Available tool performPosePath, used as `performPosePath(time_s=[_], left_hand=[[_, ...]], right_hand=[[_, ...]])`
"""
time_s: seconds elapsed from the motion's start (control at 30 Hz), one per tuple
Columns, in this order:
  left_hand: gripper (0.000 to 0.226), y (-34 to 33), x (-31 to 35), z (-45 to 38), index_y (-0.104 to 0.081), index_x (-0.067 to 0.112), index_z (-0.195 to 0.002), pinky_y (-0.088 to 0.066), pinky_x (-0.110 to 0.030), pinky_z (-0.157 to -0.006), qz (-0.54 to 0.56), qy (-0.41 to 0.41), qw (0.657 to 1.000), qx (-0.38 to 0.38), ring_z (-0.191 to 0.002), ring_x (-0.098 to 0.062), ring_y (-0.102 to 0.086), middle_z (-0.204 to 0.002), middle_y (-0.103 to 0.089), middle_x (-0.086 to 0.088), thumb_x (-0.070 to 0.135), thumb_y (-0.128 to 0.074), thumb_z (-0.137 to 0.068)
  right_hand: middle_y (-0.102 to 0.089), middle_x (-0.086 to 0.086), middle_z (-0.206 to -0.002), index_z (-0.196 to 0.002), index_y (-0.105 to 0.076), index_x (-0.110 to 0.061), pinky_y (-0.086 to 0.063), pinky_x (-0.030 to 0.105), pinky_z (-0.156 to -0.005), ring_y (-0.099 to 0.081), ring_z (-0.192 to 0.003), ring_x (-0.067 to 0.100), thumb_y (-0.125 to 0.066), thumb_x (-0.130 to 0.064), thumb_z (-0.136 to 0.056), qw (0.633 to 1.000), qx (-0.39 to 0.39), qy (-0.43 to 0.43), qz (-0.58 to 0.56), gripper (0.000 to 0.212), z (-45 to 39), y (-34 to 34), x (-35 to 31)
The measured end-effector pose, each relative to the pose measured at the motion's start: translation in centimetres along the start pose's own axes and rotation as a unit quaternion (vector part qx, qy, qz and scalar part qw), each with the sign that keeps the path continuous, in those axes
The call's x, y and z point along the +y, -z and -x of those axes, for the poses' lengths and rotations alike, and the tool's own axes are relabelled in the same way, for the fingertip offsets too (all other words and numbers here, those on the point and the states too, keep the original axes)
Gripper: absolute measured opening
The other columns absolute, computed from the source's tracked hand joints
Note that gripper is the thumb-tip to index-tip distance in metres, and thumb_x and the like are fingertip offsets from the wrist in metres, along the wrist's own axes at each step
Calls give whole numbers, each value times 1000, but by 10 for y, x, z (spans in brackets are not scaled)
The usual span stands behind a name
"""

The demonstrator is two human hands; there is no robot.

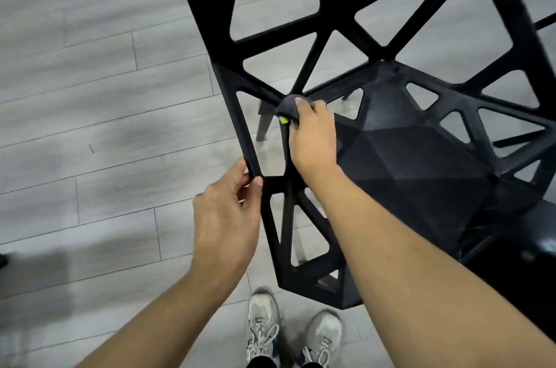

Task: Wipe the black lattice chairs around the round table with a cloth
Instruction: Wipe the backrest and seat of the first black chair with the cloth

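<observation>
Right hand [313,134] bunches the cloth [287,107] on a strut; left hand [227,217] clamps the chair [406,157] edge. Loosening that hold would probably let it tip.

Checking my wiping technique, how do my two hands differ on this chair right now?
The right hand holds a grey cloth against a strut joint; the left hand holds no cloth and grips the chair at its edge bar. The right reaches farther from you than the left. Both touch the chair's backrest.
</observation>
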State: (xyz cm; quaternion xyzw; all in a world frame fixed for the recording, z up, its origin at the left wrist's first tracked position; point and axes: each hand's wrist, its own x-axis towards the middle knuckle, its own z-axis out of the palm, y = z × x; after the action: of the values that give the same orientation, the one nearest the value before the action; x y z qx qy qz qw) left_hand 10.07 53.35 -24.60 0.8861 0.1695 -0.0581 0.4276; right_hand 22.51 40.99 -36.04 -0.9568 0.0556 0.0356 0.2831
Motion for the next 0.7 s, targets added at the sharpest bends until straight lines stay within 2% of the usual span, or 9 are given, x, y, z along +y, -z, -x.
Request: performPosePath(time_s=[0.13,0.23,0.27,0.33,0.43,0.5,0.57,0.63,0.7], left_hand=[[23,3,0,-2,-73,25,-116,-39,5,-69,-4,2,1000,0,-69,21,-58,-59,-51,48,13,-63,-98],[19,5,4,-4,-74,23,-109,-54,-17,-81,1,9,1000,1,-78,-3,-69,-69,-67,30,12,-65,-97],[16,5,5,-5,-74,19,-108,-55,-23,-83,2,18,1000,2,-80,-8,-70,-74,-72,22,12,-65,-96],[14,8,6,-8,-73,19,-107,-55,-24,-86,20,48,998,-18,-77,-7,-72,-73,-71,24,12,-66,-96],[23,21,2,-22,-76,27,-105,-60,-33,-89,72,80,989,-98,-82,-6,-74,-92,-76,15,15,-57,-102],[26,35,5,-41,-73,23,-115,-60,-42,-90,124,109,982,-93,-88,-14,-75,-106,-74,5,19,-49,-106],[29,52,14,-71,-66,18,-126,-60,-47,-90,177,120,976,-35,-93,-21,-73,-111,-70,-1,22,-44,-108],[31,67,33,-100,-69,18,-118,-61,-48,-87,179,78,981,-2,-95,-24,-72,-106,-71,-4,32,-43,-107],[34,75,46,-120,-73,22,-99,-60,-44,-84,112,-4,994,8,-87,-20,-71,-90,-73,-2,42,-46,-101]], right_hand=[[-49,17,-130,-141,-54,-13,-44,46,-96,-47,-113,38,-57,-14,-95,999,-40,-7,-17,46,19,8,-8],[-50,12,-126,-138,-55,-19,-48,46,-89,-49,-109,34,-58,-13,-93,996,-81,15,-39,45,100,19,-10],[-52,9,-123,-137,-56,-22,-48,44,-89,-52,-107,32,-57,-14,-94,995,-82,-16,-63,43,118,25,-5],[-54,5,-115,-131,-59,-26,-47,34,-86,-58,-105,29,-54,-18,-98,985,-91,-82,-118,34,126,39,4],[-55,1,-111,-123,-62,-28,-46,18,-80,-60,-104,19,-57,-17,-98,972,-76,-89,-205,28,108,62,-5],[-58,0,-115,-126,-62,-29,-52,29,-92,-60,-105,10,-61,-15,-97,954,4,-40,-298,32,91,80,-35],[-58,1,-119,-129,-62,-24,-48,23,-97,-58,-110,6,-62,-10,-95,939,53,40,-339,37,72,90,-72],[-55,0,-120,-130,-62,-20,-44,19,-100,-56,-114,6,-63,-4,-91,939,56,114,-319,41,56,86,-101],[-54,0,-121,-129,-63,-16,-46,32,-101,-55,-115,15,-62,-2,-88,948,45,155,-275,44,56,70,-112]])
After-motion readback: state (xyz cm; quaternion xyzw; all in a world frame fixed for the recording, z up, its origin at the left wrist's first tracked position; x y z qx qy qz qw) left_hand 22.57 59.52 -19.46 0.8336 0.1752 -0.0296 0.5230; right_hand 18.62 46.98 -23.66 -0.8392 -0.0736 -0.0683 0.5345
